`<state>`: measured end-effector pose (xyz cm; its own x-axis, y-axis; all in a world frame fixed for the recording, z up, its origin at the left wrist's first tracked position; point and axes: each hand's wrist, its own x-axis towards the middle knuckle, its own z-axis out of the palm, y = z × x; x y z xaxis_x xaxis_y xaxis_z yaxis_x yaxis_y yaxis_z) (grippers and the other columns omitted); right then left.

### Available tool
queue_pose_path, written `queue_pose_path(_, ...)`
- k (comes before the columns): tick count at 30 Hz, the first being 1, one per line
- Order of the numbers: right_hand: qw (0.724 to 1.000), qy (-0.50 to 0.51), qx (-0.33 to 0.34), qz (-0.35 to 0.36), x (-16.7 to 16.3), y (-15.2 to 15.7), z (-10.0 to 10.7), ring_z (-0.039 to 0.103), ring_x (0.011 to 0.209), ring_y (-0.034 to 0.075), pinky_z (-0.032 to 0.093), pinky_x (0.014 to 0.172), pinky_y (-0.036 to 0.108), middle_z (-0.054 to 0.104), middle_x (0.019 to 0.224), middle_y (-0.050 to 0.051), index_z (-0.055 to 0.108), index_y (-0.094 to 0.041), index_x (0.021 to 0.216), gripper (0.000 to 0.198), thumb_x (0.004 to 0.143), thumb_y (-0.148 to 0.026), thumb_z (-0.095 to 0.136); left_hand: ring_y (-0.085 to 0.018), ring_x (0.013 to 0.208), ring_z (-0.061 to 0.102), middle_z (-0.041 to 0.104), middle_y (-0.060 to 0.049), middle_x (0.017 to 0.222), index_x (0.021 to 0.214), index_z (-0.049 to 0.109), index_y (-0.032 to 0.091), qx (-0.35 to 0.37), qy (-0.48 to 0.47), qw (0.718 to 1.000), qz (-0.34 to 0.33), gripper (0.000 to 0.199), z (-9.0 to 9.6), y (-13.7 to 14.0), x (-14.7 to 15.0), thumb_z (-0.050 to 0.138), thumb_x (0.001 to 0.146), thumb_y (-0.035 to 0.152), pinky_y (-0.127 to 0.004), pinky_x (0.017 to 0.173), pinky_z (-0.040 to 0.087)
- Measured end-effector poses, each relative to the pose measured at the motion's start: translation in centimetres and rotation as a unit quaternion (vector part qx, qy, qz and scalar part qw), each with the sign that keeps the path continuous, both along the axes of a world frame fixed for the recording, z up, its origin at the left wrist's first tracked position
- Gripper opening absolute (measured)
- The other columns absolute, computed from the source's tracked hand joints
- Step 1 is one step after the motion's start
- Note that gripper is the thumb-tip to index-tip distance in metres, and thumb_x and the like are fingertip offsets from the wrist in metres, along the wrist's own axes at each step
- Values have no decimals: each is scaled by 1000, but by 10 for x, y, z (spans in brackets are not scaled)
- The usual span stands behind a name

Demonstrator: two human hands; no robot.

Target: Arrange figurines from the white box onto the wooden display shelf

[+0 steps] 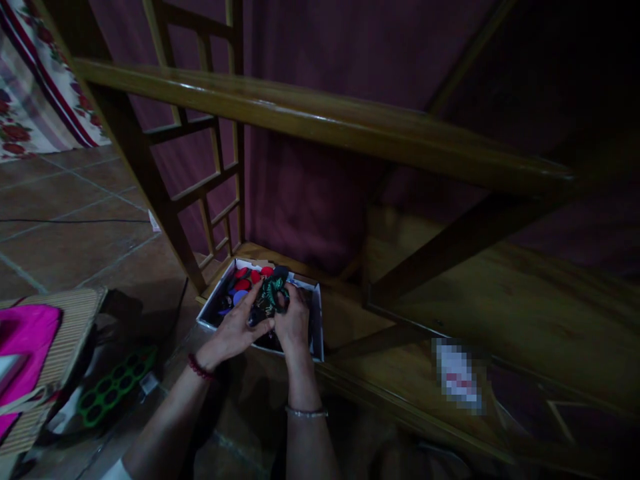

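Both hands are inside a shallow white box (319, 333) on the lower wooden board. Between them is a dark green, shiny patterned bundle (273, 291), perhaps cloth; its exact kind cannot be made out. My right hand (295, 320) has its fingers curled round the bundle's right side. My left hand (240, 333) lies along the bundle's left side, fingers stretched and thumb pointing toward the right hand. Red round pieces (243, 285) and a blue-violet round piece (240, 297) lie in the left part of the box. Dark contents under the hands are mostly hidden.
A wooden rail (310, 120) crosses above the hands, and a lattice side panel (220, 180) stands behind the box. On the left are a woven-topped seat (80, 320) with a pink cloth (37, 340) and a green holed rack (117, 387). A cable (75, 221) crosses the tiled floor.
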<state>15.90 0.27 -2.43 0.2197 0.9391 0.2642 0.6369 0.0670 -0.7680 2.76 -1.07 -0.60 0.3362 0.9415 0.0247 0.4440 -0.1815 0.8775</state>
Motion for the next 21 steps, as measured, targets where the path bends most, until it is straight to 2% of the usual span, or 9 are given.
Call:
queue_pose_path(5,999,29,14,32,-17,-2,0,44,112,21,37,94,35,49,118,15,48,-11,117,39,79,-13,39,-23,120,40,40,-9,134,135,26,20,-38,-62,996,41,66,0,7,-11,52,76,35,-37,96,38)
queue_pose_path(8,998,34,20,45,-27,-6,6,31,125,20,32,100,36,31,135,13,40,-13,125,47,78,-10,37,-21,120,40,41,-8,133,135,27,20,-21,-57,996,61,66,-5,12,-16,52,74,28,-37,99,35)
queue_pose_path(10,998,45,16,50,-33,-7,10,24,128,19,29,103,35,24,139,11,37,-14,127,50,78,-8,36,-21,121,39,40,-8,134,135,26,18,-2,-41,997,70,68,-8,15,-19,52,72,24,-37,102,31)
queue_pose_path(15,993,74,5,87,-42,-10,16,24,129,16,24,107,34,30,137,9,32,-14,130,62,69,-1,36,-21,121,40,42,-10,132,137,19,16,1,-33,994,109,78,-10,18,-19,55,68,22,-36,103,28)
queue_pose_path(19,991,96,7,92,-42,-10,12,22,130,16,22,108,35,31,137,6,30,-18,130,69,64,0,37,-22,121,39,42,-10,132,136,23,17,1,-37,991,132,80,-6,20,-17,60,66,24,-36,103,27)
queue_pose_path(21,989,120,2,85,-41,-9,8,26,128,15,25,107,34,33,136,6,30,-18,130,70,63,0,38,-22,120,41,43,-9,131,136,24,17,-4,-31,990,134,79,-6,21,-16,60,66,23,-37,102,29)
